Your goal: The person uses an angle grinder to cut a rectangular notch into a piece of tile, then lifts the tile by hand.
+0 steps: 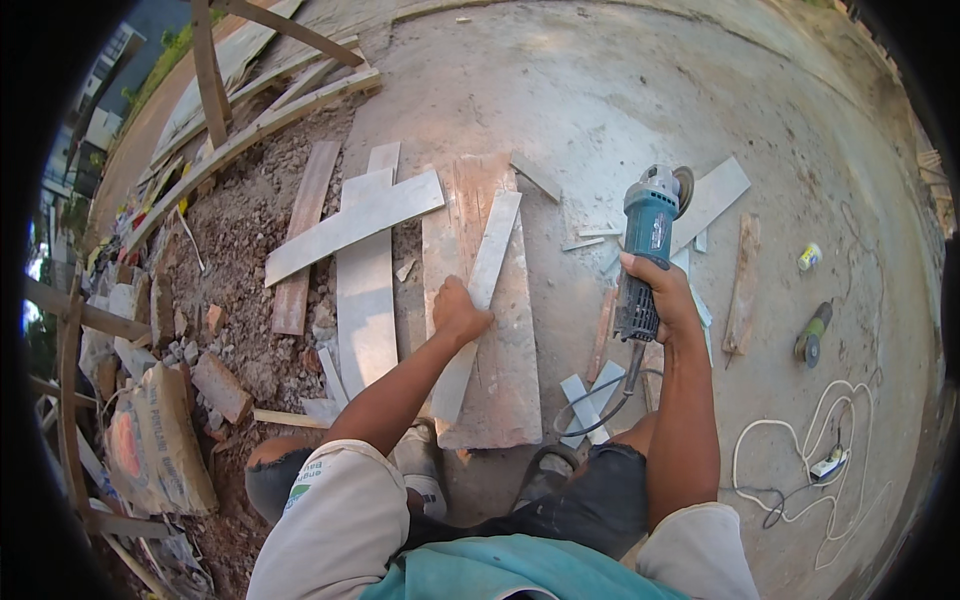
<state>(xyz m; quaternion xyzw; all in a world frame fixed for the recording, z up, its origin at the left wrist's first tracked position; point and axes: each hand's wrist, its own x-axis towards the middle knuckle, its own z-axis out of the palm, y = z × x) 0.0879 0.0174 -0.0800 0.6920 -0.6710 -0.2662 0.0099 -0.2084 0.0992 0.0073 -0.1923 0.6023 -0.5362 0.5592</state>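
Pale strip (494,245) lies slantwise on a broad board (510,390), with the left hand (462,312) closed on it near its middle. To the board's right, the right hand (662,290) is wrapped around a teal grinder (648,222), its disc (685,190) apart from the strip. Other pale pieces (722,200) lie nearby.

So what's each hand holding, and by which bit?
The right hand holds the grinder by its back end, near the cord. The left hand grips the tile strip by its left edge, midway.
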